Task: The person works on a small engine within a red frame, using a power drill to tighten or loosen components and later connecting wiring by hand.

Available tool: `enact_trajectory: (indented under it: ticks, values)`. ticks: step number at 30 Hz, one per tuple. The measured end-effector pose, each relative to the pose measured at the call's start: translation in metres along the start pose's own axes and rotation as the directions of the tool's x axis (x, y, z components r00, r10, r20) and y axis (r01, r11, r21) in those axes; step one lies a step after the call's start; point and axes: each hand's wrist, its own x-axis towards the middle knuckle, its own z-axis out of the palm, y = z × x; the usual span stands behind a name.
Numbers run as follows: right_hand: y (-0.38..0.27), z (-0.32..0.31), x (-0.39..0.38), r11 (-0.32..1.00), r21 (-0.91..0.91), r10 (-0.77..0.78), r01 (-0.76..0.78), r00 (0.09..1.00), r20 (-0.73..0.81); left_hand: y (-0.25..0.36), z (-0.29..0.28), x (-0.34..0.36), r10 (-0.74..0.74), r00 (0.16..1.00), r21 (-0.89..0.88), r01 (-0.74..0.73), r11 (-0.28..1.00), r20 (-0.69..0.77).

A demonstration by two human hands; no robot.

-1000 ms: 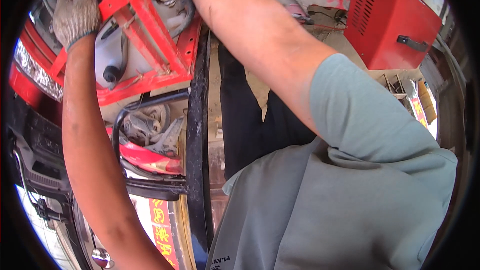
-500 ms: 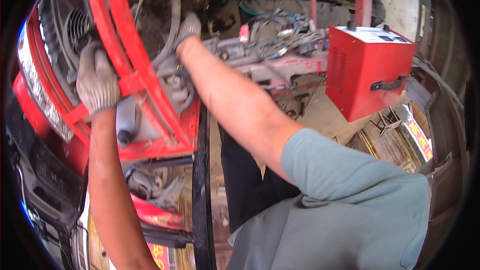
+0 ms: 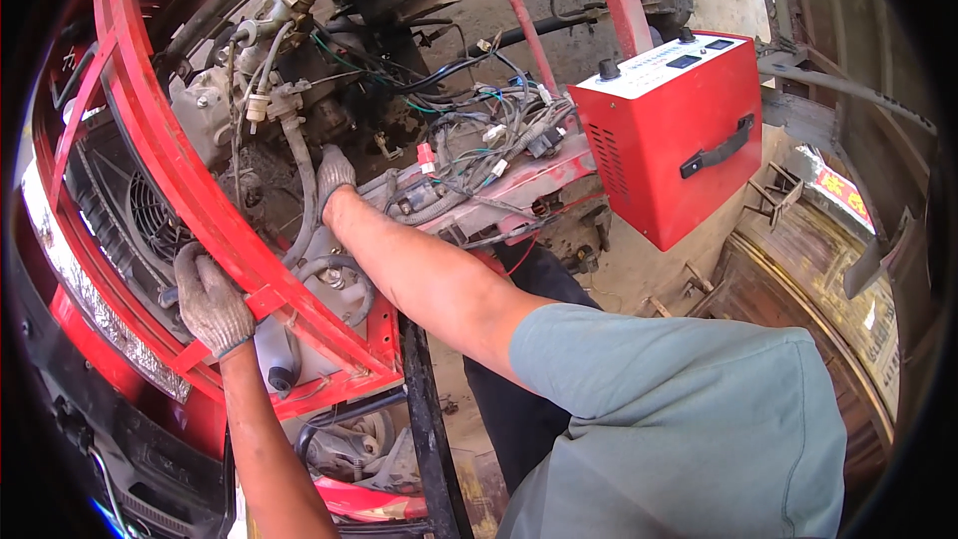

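Observation:
My left hand (image 3: 214, 305), in a grey knit glove, is at the inner side of a red metal frame (image 3: 187, 172), beside a radiator fan (image 3: 155, 215). Its fingers are curled with the tips out of sight; what they hold, if anything, I cannot make out. My right hand (image 3: 335, 172), gloved alike, reaches down beside a grey hose (image 3: 299, 175) below the dusty engine (image 3: 205, 110). Its fingers are hidden among the parts. A white plastic bottle-like container (image 3: 276, 349) with a dark cap sits under the frame, near my left wrist.
To the right stands a red box-shaped device (image 3: 669, 140) with knobs and a black handle. Tangled wiring (image 3: 499, 145) and a red connector (image 3: 427, 158) lie along a worn red beam (image 3: 519, 185). A black bar (image 3: 431, 419) runs in front, near my legs.
The whole view has swung, bringing more of the engine and its large beige duct into sight. Both hands keep about the same places against the frame and hose.

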Motion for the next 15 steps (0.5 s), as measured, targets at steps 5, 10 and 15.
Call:
enact_trajectory:
  ticks: [5,10,15]
  values:
    - [-0.086,-0.026,0.055,0.952,-0.211,-0.238,0.221,0.97,-0.057,0.057,0.038,0.015,0.07,0.997,-0.15,-0.067,0.986,0.014]
    - [0.013,0.012,-0.028,0.965,-0.258,-0.086,0.042,0.983,-0.161,-0.019,-0.01,-0.006,0.057,0.998,0.049,-0.056,0.997,-0.01]
    - [-0.03,0.0,-0.001,0.978,-0.155,-0.156,0.137,0.98,-0.121,0.01,0.017,0.002,0.064,0.998,-0.07,-0.064,0.995,-0.006]
